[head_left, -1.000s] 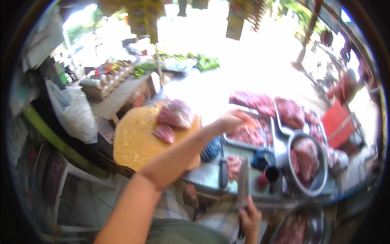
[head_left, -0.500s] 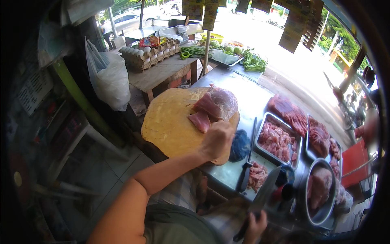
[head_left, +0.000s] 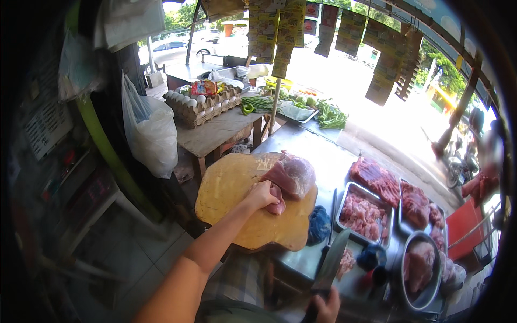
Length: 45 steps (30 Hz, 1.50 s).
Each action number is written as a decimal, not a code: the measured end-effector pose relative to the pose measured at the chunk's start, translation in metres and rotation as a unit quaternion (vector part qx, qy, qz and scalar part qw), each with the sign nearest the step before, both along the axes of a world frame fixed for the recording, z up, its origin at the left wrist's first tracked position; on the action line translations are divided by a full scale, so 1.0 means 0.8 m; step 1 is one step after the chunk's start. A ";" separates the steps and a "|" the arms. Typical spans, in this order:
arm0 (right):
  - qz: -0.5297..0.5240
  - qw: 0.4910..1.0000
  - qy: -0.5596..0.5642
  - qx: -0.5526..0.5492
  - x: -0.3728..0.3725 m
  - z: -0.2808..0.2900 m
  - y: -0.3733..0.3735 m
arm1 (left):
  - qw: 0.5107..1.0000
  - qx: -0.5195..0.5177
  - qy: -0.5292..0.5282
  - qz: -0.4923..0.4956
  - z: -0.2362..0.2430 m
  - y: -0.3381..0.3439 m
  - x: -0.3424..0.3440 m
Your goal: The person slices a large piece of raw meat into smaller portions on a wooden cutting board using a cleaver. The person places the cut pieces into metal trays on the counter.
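1. Yellow-brown wood makes up the chopping board point(head_left: 229, 180); clock hours below are read from its centre, with twelve at the top of the view.
2. A small piece of meat point(head_left: 278, 201) lies on the board, near its centre toward three o'clock. A large chunk of meat point(head_left: 299, 173) sits at two o'clock, near the board's edge.
3. The left hand point(head_left: 262, 195) reaches in from seven o'clock, its fingers bent against the left side of the small piece. I cannot tell whether they pinch it or only rest there.
4. The right hand point(head_left: 327, 307), low in the view at five o'clock, is clenched around the dark handle of a broad knife point(head_left: 333, 262). The blade points toward one o'clock, clear of the board.
5. A blue plastic bundle point(head_left: 319, 224) lies just beside the board at four o'clock.
6. Farther off, a metal tray point(head_left: 361, 235) of cut meat stands at three, and a metal pot point(head_left: 429, 295) holding meat at four.
7. Eggs point(head_left: 189, 101) fill cartons at eleven; a white plastic bag point(head_left: 155, 142) hangs at ten.
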State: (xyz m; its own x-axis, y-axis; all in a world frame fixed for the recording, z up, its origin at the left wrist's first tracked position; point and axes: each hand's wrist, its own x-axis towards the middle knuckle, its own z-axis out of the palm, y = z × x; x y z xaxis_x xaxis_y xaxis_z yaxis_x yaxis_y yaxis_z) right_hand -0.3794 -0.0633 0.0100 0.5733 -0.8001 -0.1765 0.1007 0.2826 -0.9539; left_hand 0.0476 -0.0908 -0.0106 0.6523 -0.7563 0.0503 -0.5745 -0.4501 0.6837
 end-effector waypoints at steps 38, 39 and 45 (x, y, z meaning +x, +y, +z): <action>0.038 0.998 -0.003 0.055 -0.008 -0.027 0.009 | 0.962 -0.008 0.098 -0.254 0.042 0.005 -0.051; 0.040 0.997 -0.009 0.059 -0.006 -0.024 0.011 | 0.964 -0.029 0.201 -0.172 0.032 0.005 -0.053; 0.004 1.000 0.009 0.017 0.011 -0.008 0.012 | 0.967 -0.173 0.183 -0.046 0.000 0.023 -0.075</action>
State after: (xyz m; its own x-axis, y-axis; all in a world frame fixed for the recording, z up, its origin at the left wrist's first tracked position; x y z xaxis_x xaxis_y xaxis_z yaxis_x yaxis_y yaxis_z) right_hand -0.3705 -0.0538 0.0038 0.5762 -0.7891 -0.2127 0.0820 0.3147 -0.9456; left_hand -0.0122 -0.0725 -0.0107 0.6058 -0.7906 0.0891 -0.2915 -0.1163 0.9495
